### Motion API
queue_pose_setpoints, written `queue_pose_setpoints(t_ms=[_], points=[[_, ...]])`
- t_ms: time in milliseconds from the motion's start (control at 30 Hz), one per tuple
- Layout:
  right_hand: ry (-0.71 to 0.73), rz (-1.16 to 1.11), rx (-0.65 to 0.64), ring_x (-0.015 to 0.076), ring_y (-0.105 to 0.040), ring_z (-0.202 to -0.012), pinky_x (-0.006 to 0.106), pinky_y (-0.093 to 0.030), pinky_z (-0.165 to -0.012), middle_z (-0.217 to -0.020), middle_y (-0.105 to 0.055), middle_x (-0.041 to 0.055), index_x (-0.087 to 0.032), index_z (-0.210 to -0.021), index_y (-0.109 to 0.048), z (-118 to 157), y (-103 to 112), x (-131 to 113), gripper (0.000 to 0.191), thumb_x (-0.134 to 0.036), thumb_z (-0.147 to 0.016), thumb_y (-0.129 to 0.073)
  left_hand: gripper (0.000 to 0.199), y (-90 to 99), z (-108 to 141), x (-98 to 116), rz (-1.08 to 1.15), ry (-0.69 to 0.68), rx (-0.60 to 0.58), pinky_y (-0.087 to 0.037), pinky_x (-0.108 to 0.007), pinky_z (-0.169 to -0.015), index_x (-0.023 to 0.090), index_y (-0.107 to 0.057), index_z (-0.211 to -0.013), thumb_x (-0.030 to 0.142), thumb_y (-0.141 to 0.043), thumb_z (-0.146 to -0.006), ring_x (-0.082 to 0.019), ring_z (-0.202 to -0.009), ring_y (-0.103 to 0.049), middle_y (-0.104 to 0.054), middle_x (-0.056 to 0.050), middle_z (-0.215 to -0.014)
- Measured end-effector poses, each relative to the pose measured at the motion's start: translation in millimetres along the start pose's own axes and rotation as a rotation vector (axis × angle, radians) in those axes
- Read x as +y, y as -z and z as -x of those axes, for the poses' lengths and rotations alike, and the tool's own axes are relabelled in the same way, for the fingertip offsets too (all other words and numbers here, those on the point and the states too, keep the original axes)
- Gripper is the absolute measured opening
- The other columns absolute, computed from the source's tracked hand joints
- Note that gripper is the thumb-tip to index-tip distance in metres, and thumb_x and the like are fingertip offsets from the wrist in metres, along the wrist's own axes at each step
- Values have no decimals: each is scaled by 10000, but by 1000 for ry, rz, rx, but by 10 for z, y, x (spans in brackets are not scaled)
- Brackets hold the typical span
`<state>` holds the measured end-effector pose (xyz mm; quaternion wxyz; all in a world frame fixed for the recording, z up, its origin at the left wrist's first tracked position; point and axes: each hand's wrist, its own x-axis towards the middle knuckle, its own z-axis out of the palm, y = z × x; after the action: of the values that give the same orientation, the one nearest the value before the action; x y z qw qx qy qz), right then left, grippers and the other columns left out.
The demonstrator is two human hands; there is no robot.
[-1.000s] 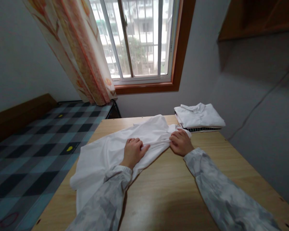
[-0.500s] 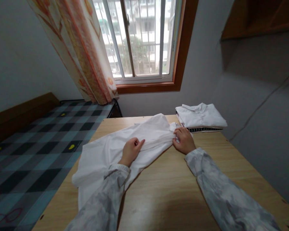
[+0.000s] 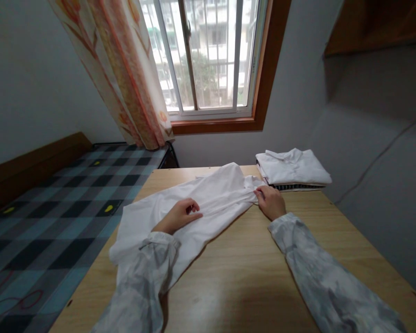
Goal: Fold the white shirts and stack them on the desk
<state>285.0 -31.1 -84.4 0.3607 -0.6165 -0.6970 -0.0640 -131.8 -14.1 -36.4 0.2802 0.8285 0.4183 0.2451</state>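
the right hand (image 3: 273,203) has a narrow grip, fingertips pinched on the 2 o'clock end of the white garment (image 3: 218,187). the left hand (image 3: 178,215) has drawn back toward 9 o'clock over the garment, its grip loose and fairly wide, holding nothing, so the right alone seems to steady it now. the garment lies slantwise on the surface (image 3: 235,277), with a folded stack (image 3: 294,169) near its 2 o'clock end.
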Motion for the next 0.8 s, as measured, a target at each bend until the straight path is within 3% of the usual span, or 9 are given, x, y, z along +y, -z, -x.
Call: queue_pose_setpoints(t_ms=[133, 267, 367, 433, 533, 600, 667, 733, 800], points=[[-80, -152, -41, 306, -724, -961, 388, -487, -884, -1010, -807, 123, -227, -1008, -735, 40, 31, 11, 301, -423, -1070, -515, 241, 81, -37, 60, -133, 24, 2, -463, -311, -712, 214, -770, -879, 444, -736, -942, -199, -768, -632, -731, -47, -881], [-134, -363, -141, 272, -723, -844, 352, -497, -792, -928, -804, 67, -239, -970, -756, 60, 218, -12, 327, -492, -1037, -561, 275, 103, -44, 438, -441, 64, -3, -488, -371, -817, 225, -779, -939, 495, -726, -953, -258, -836, -696, -776, -85, -944], [-91, -486, -275, 253, -700, -803, 339, -497, -756, -856, -783, 43, -231, -893, -768, 19, 398, -95, 356, -530, -1005, -611, 634, -94, -72, 869, -521, -90, -13, -497, -425, -957, 231, -754, -1218, 726, -812, -827, -347, -1057, -725, -771, -156, -1227], [-51, -555, -371, 246, -689, -795, 339, -510, -743, -839, -778, 42, -226, -861, -779, -19, 501, -177, 376, -550, -989, -636, 766, -301, -112, 1098, -543, -165, -75, -499, -458, -983, 226, -733, -1248, 775, -862, -730, -388, -1087, -723, -753, -181, -1275], [-3, -610, -437, 251, -712, -832, 359, -554, -790, -875, -796, 55, -223, -884, -803, -47, 636, -264, 381, -561, -988, -660, 420, -538, -180, 1232, -555, -153, -169, -510, -439, -912, 227, -756, -1099, 555, -828, -847, -357, -964, -741, -778, -172, -1112], [66, -620, -438, 273, -746, -971, 392, -578, -907, -1039, -823, 79, -224, -1028, -827, -33, 724, -253, 369, -566, -985, -697, 212, -557, -224, 1192, -513, -98, -178, -507, -405, -856, 232, -763, -991, 433, -723, -937, -323, -893, -740, -784, -148, -998], [159, -610, -429, 310, -740, -1143, 442, -570, -1029, -1271, -794, 109, -235, -1302, -781, 3, 805, -194, 547, -590, -889, -830, 229, -464, -273, 1104, -410, -35, -140, -502, -377, -827, 241, -770, -941, 433, -653, -982, -298, -852, -731, -787, -117, -926], [242, -569, -413, 364, -700, -1277, 509, -540, -1119, -1446, -719, 144, -245, -1536, -642, 47, 861, -133, 970, -594, -699, -986, 305, -311, -325, 1020, -234, -5, -106, -510, -362, -843, 247, -796, -971, 494, -619, -1002, -285, -875, -726, -804, -94, -934], [291, -535, -398, 411, -652, -1364, 564, -492, -1187, -1527, -668, 168, -237, -1608, -573, 82, 870, -124, 1186, -560, -573, -1054, 392, -158, -376, 969, -23, 5, -123, -525, -357, -902, 239, -824, -1058, 561, -607, -1005, -277, -951, -729, -829, -86, -1034]])
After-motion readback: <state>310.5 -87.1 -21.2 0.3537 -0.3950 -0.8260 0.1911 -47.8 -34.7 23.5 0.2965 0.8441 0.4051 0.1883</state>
